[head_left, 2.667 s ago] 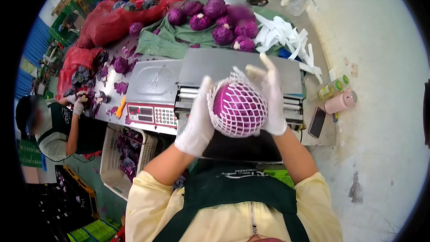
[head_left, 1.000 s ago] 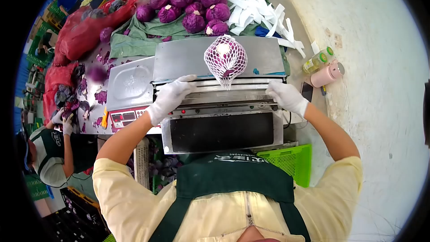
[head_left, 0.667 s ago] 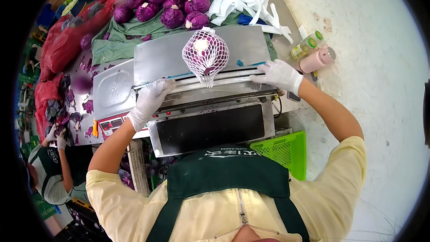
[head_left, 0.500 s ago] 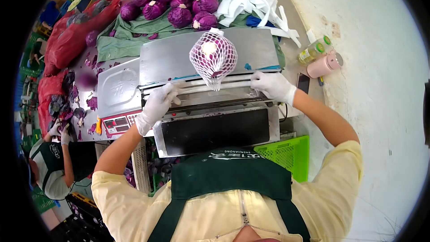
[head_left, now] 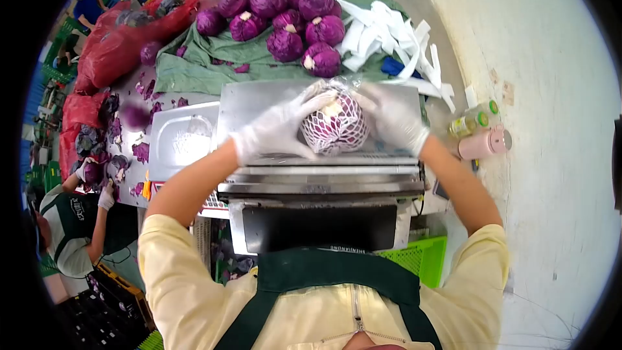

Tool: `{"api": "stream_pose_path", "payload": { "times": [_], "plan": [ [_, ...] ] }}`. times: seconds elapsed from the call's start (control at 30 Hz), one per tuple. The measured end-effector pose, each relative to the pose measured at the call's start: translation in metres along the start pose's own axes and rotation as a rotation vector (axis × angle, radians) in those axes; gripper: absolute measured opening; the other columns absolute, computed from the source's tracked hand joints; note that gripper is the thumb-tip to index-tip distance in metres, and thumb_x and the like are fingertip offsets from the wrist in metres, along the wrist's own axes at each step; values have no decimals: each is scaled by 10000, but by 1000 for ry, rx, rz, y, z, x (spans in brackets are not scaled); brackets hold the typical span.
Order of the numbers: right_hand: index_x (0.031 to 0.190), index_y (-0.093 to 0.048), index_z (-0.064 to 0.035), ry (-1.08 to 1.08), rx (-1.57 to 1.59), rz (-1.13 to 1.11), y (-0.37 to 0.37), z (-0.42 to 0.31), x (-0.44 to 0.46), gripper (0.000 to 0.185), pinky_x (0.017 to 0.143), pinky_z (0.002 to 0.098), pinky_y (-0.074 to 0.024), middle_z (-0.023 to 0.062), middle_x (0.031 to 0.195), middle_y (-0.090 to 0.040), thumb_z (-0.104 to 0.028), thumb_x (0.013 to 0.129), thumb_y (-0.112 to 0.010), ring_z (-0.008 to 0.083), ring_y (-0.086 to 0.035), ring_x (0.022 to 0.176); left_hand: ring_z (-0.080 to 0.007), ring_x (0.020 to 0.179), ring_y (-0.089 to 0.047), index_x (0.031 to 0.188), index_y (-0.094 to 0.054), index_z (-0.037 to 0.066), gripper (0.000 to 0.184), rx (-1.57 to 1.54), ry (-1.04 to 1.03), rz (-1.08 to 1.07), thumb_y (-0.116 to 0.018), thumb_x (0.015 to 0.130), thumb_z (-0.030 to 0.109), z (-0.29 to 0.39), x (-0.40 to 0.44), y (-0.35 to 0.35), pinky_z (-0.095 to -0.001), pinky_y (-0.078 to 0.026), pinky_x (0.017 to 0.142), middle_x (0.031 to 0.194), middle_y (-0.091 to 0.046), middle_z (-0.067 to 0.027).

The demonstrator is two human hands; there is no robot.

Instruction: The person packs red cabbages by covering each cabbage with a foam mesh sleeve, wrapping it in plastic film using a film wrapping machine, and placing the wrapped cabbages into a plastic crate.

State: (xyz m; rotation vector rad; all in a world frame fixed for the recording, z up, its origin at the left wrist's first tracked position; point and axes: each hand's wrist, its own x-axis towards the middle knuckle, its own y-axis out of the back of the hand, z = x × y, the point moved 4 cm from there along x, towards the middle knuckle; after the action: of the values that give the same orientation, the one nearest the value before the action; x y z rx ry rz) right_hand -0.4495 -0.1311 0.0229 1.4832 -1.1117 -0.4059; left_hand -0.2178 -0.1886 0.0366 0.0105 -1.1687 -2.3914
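Observation:
A purple cabbage in a white foam net sits on the metal plate of the wrapping machine, with clear film around it. My gloved left hand lies against the cabbage's left side, fingers round its top. On the other side, my gloved right hand, slightly blurred, presses the film at the upper right. Both hands clasp the cabbage between them. In front of it run the machine's metal rollers and a black panel.
Behind lie several bare cabbages on green cloth and white foam strips. A scale stands left, a pink bottle and jars right. A co-worker handles a cabbage at far left. A green crate is below.
My hands have moved from the roller edge up to the netted cabbage and closed in on both sides. Film now surrounds the cabbage. The camera view has shifted.

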Motion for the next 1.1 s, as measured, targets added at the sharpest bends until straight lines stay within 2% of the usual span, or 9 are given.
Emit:
{"api": "stream_pose_path", "payload": {
  "times": [0.2, 0.3, 0.37, 0.53, 0.7, 0.77, 0.9, 1.03, 1.1],
  "plan": [
    [1506, -150, -100, -402, 1065, -104, -3, -28, -6, 931, 1043, 310, -388, 118, 1379, -454, -62, 768, -717, 195, -470, 1247, -180, 1088, -562, 1303, -433, -17, 592, -896, 376, 164, -630, 895, 365, -10, 9, -18, -317, -460, 960, 1173, -583, -160],
    [1505, -166, -137, -491, 1232, -406, 9, -83, -48, 960, 966, 309, -452, 82, 1356, -463, -78, 733, -732, 176, -488, 1208, -264, 1249, -483, 1368, -390, 40, 732, -1239, 884, -129, -472, 915, 609, 50, -40, -47, -391, -429, 1022, 1354, -471, -193],
    [1506, -160, -184, -972, 1771, -540, 9, -124, -92, 960, 905, 310, -490, 43, 1313, -476, -75, 730, -716, 155, -516, 1143, -292, 1316, -420, 1448, -314, 93, 794, -1397, 977, -371, -376, 912, 675, 97, -67, -53, -451, -411, 1039, 1466, -367, -160],
    [1493, -163, -240, -1204, 1977, -593, -22, -176, -153, 841, 888, 307, -504, -6, 1295, -483, -140, 827, -666, 112, -568, 1036, -265, 1245, -501, 1457, -334, 146, 821, -1517, 1174, -470, -234, 898, 739, 120, -122, -121, -404, -452, 994, 1409, -468, -110],
    [1419, -315, -167, -1267, 1926, -461, -43, -180, -191, 674, 886, 302, -502, 52, 1229, -544, -212, 853, -679, 151, -588, 1035, -201, 1124, -561, 1462, -321, 119, 776, -1351, 1112, -380, -485, 901, 629, 125, -140, -134, -328, -462, 910, 1280, -571, -94],
    [1370, -396, -88, -1329, 1913, -354, -38, -186, -196, 566, 911, 318, -492, 64, 1210, -561, -240, 883, -642, 176, -583, 1073, -165, 1029, -592, 1338, -497, 61, 593, -898, 843, 72, -662, 883, 404, 124, -182, -136, -296, -474, 866, 1173, -634, -91],
    [1385, -390, -44, -1387, 1788, 104, -24, -196, -231, 437, 972, 344, -461, 149, 1260, -550, -219, 988, -441, 232, -570, 1148, -143, 824, -624, 985, -695, -23, 192, -475, 867, 326, -599, 937, 136, 140, -243, -127, -266, -487, 779, 909, -694, -84],
    [921, -595, -21, -1158, 1144, 221, -52, -211, -256, 294, 657, 230, -499, 60, 823, -634, -266, 1012, -461, 93, -612, 730, -72, 620, -496, 882, -610, 20, 246, -840, 810, 637, -490, 1003, 198, 144, -215, -140, -212, -409, 580, 702, -560, -5],
    [788, -579, -62, -1306, 1156, 529, -26, -205, -241, 325, 445, 209, -361, -42, 573, -480, -286, 1005, -486, 44, -408, 470, -47, 554, -388, 833, -547, 85, 279, -744, 879, 769, -433, 1025, 252, 139, -207, -134, -207, -326, 489, 657, -479, 24]
  ]
}}
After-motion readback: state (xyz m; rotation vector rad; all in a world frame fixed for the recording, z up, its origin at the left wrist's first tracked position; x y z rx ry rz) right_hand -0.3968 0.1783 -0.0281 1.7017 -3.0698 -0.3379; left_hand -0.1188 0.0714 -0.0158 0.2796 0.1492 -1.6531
